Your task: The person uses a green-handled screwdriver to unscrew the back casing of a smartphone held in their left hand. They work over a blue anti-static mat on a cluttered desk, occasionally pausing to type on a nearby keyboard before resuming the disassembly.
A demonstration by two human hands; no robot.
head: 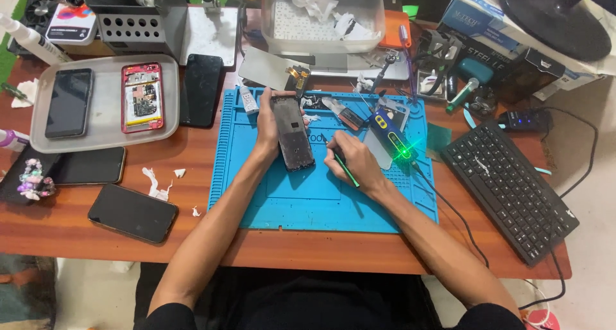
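My left hand (pixel 268 128) grips the left edge of a dark phone frame (pixel 292 134), which is tilted up on the blue work mat (pixel 289 201). Just to its right, my right hand (pixel 350 160) holds a thin green tool (pixel 343 166) like a pen, its tip pointing toward the frame's right edge. A small grey glue tube (pixel 249 100) lies at the mat's upper left, beside my left hand.
A grey tray (pixel 38 134) holds a black phone (pixel 69 103) and an opened red phone (pixel 142 97). More phones (pixel 133 212) lie at the left. A black keyboard (pixel 510 189) sits right, near a blue device with a green light (pixel 391 137).
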